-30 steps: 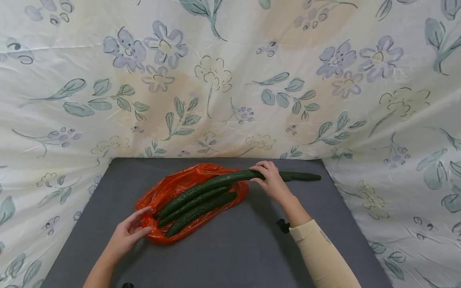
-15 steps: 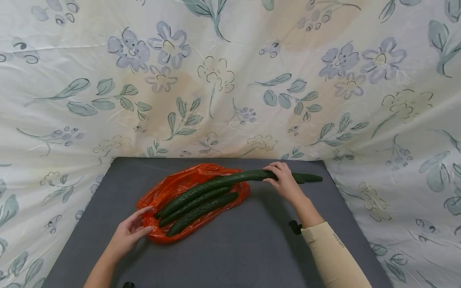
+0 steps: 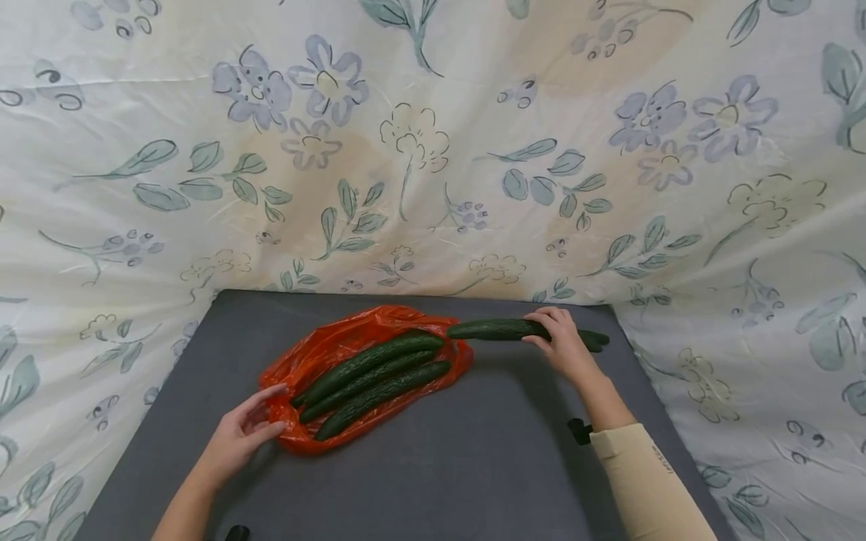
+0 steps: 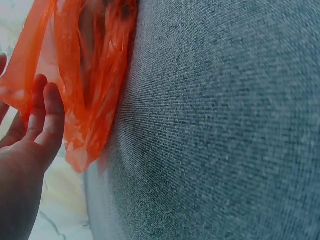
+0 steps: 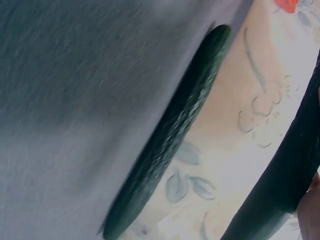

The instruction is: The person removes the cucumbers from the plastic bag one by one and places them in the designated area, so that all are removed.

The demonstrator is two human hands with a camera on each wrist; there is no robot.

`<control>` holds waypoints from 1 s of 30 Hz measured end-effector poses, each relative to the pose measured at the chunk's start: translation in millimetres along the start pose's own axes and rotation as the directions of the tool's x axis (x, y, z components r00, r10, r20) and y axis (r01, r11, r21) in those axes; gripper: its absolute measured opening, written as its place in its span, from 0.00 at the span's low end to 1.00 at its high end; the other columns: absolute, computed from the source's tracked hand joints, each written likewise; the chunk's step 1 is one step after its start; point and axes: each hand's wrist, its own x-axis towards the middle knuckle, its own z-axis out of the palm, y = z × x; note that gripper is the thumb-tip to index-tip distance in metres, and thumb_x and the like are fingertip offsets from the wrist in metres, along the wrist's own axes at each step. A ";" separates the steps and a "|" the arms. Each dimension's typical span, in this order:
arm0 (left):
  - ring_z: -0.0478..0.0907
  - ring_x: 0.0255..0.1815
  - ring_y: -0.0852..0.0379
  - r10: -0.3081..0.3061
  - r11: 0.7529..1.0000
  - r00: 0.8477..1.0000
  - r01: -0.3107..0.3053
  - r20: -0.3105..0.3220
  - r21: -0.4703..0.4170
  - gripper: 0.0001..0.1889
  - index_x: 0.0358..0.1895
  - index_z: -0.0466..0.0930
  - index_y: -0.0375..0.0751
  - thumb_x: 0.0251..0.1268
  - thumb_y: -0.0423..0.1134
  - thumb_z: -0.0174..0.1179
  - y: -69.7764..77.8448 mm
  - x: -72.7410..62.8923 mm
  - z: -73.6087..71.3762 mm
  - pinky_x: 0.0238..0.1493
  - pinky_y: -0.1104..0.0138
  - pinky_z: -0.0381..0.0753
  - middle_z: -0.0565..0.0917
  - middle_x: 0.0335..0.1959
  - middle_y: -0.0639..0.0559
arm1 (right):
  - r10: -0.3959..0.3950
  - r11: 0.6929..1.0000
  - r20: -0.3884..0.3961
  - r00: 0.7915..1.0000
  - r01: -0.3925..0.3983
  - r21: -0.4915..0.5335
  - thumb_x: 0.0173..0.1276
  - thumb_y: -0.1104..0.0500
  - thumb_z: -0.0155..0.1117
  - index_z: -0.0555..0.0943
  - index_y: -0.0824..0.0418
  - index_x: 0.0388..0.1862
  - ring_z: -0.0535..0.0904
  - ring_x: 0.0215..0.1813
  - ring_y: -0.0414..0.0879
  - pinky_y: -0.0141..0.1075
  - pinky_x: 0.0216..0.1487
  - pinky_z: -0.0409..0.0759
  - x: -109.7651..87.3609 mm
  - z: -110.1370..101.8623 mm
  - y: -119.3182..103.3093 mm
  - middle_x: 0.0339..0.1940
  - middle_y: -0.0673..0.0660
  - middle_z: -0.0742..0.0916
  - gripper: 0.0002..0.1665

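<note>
An orange-red plastic bag [image 3: 365, 323] lies spread on the grey table, with three cucumbers [image 3: 379, 394] visible in its opening. My left hand [image 3: 233, 436] holds the bag's left edge; in the left wrist view thin film [image 4: 30, 55] lies over its fingers. My right hand [image 3: 561, 342] grips another cucumber [image 3: 490, 329] around its right part, raised above the table. Its left tip is close to the bag's right edge. Behind that hand a further cucumber [image 5: 170, 130] lies on the table, mostly hidden in the head view.
The grey table [image 3: 419, 481] reaches back to a floral cloth [image 3: 433, 188] that hangs behind and at both sides. A small black object [image 3: 579, 431] shows beside the right wrist, another [image 3: 237, 533] near the left forearm.
My right hand has moved rightward and drawn its cucumber away from over the bag. The three others stay in the bag. My left hand remains at the bag's left edge.
</note>
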 end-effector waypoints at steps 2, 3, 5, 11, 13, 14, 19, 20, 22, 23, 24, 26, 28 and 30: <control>0.78 0.59 0.73 0.004 1.000 1.000 -0.004 0.001 -0.007 0.29 0.73 0.66 0.32 0.71 0.32 0.62 -0.3 -0.1 -0.6 0.51 0.78 0.79 0.76 0.68 0.47 | 0.017 1.000 0.007 1.000 -0.017 -0.002 0.59 0.65 0.76 0.82 0.65 0.54 0.71 0.56 0.63 0.59 0.57 0.70 -1.7 -2.0 6.7 0.53 0.64 0.80 0.24; 0.78 0.59 0.73 0.005 1.000 1.000 -0.005 0.001 -0.005 0.29 0.73 0.65 0.32 0.71 0.32 0.62 -0.2 -0.2 -0.8 0.51 0.78 0.79 0.76 0.68 0.46 | 0.028 1.000 0.012 1.000 -0.028 -0.004 0.59 0.65 0.75 0.82 0.65 0.55 0.70 0.57 0.63 0.59 0.58 0.70 -2.5 -2.8 10.1 0.53 0.64 0.80 0.23; 0.78 0.59 0.73 0.003 1.000 1.000 -0.003 -0.002 -0.007 0.29 0.73 0.66 0.33 0.71 0.32 0.62 0.1 -0.3 -1.3 0.51 0.78 0.79 0.75 0.68 0.42 | 0.051 0.999 0.018 0.999 -0.051 -0.010 0.60 0.65 0.75 0.82 0.65 0.55 0.70 0.57 0.63 0.59 0.57 0.70 -4.4 -4.1 16.8 0.54 0.64 0.79 0.23; 0.77 0.60 0.73 0.009 1.000 1.000 -0.009 -0.007 0.002 0.29 0.73 0.66 0.33 0.71 0.32 0.62 0.7 -0.6 -1.6 0.52 0.79 0.78 0.74 0.68 0.36 | 0.099 0.995 0.041 0.994 -0.098 -0.017 0.62 0.66 0.73 0.81 0.66 0.56 0.69 0.57 0.63 0.60 0.56 0.70 -11.8 -6.4 35.8 0.54 0.65 0.78 0.23; 0.77 0.60 0.73 0.010 1.000 1.000 -0.010 -0.006 0.010 0.29 0.73 0.66 0.33 0.71 0.32 0.62 1.0 -1.0 -1.1 0.52 0.80 0.78 0.75 0.68 0.39 | 0.111 0.993 0.055 0.992 -0.109 -0.034 0.63 0.65 0.73 0.81 0.66 0.56 0.69 0.56 0.63 0.60 0.56 0.70 -14.5 -6.1 41.0 0.54 0.65 0.78 0.22; 0.77 0.60 0.73 0.009 1.000 1.000 -0.009 -0.008 0.009 0.29 0.73 0.66 0.33 0.71 0.32 0.62 1.1 -1.2 -0.9 0.52 0.80 0.78 0.75 0.68 0.41 | 0.118 0.992 0.065 0.991 -0.115 -0.046 0.63 0.65 0.73 0.81 0.66 0.56 0.69 0.56 0.63 0.59 0.56 0.70 -15.7 -6.1 43.5 0.53 0.65 0.78 0.22; 0.76 0.60 0.74 0.006 1.000 1.000 -0.006 -0.006 0.022 0.29 0.73 0.66 0.33 0.72 0.33 0.62 2.3 -0.6 -0.7 0.53 0.81 0.77 0.74 0.68 0.36 | 0.153 0.987 0.121 0.981 -0.145 -0.070 0.64 0.64 0.72 0.80 0.67 0.56 0.69 0.57 0.64 0.61 0.56 0.71 -20.4 -5.3 54.6 0.53 0.65 0.78 0.22; 0.76 0.60 0.75 0.002 1.000 1.000 -0.002 -0.008 0.020 0.29 0.73 0.66 0.34 0.71 0.33 0.62 2.8 -0.5 -0.6 0.53 0.81 0.76 0.73 0.69 0.34 | 0.165 0.985 0.140 0.976 -0.156 -0.071 0.65 0.63 0.72 0.80 0.67 0.57 0.69 0.58 0.64 0.61 0.57 0.70 -21.2 -4.6 57.1 0.54 0.65 0.78 0.22; 0.75 0.60 0.76 -0.003 1.000 1.000 0.003 -0.006 0.024 0.29 0.73 0.66 0.34 0.72 0.33 0.62 3.5 -0.3 -0.4 0.53 0.81 0.76 0.71 0.69 0.30 | 0.182 0.983 0.172 0.968 -0.173 -0.064 0.66 0.63 0.71 0.80 0.67 0.57 0.69 0.59 0.65 0.62 0.58 0.70 -22.9 -1.8 63.4 0.55 0.66 0.78 0.22; 0.75 0.60 0.76 -0.005 1.000 1.000 0.005 -0.005 0.025 0.29 0.73 0.66 0.34 0.72 0.34 0.62 4.1 -0.2 -0.1 0.53 0.81 0.75 0.71 0.69 0.29 | 0.195 0.981 0.191 0.962 -0.187 -0.060 0.66 0.62 0.71 0.80 0.66 0.58 0.68 0.60 0.65 0.62 0.59 0.70 -23.8 0.1 66.7 0.56 0.65 0.78 0.22; 0.75 0.61 0.76 -0.006 1.000 1.000 0.006 -0.006 0.026 0.29 0.73 0.66 0.34 0.71 0.34 0.62 4.7 -0.3 0.4 0.53 0.81 0.75 0.71 0.69 0.30 | 0.207 0.978 0.207 0.956 -0.199 -0.059 0.67 0.61 0.70 0.79 0.66 0.58 0.68 0.61 0.65 0.62 0.60 0.69 -25.0 2.4 70.3 0.56 0.65 0.78 0.22; 0.75 0.61 0.76 -0.004 1.000 1.000 0.004 -0.009 0.025 0.29 0.73 0.66 0.34 0.71 0.34 0.62 5.5 -0.7 1.5 0.53 0.81 0.75 0.73 0.69 0.35 | 0.227 0.974 0.230 0.946 -0.220 -0.055 0.68 0.60 0.70 0.79 0.65 0.59 0.68 0.61 0.65 0.62 0.60 0.69 -27.1 6.8 75.4 0.57 0.65 0.77 0.23; 0.75 0.61 0.75 0.004 1.000 1.000 -0.003 -0.013 0.022 0.29 0.73 0.67 0.34 0.71 0.33 0.62 6.0 -1.3 2.7 0.53 0.81 0.75 0.76 0.68 0.42 | 0.241 0.970 0.242 0.940 -0.236 -0.048 0.68 0.60 0.70 0.79 0.65 0.60 0.68 0.62 0.65 0.62 0.60 0.70 -28.6 10.2 78.6 0.57 0.65 0.77 0.23; 0.76 0.60 0.74 0.015 1.000 1.000 -0.015 -0.017 0.017 0.29 0.73 0.67 0.33 0.71 0.32 0.62 5.8 -1.9 3.5 0.52 0.81 0.76 0.77 0.67 0.50 | 0.256 0.967 0.245 0.935 -0.252 -0.049 0.67 0.60 0.70 0.79 0.66 0.60 0.68 0.62 0.65 0.62 0.60 0.70 -29.4 12.4 80.5 0.57 0.66 0.77 0.23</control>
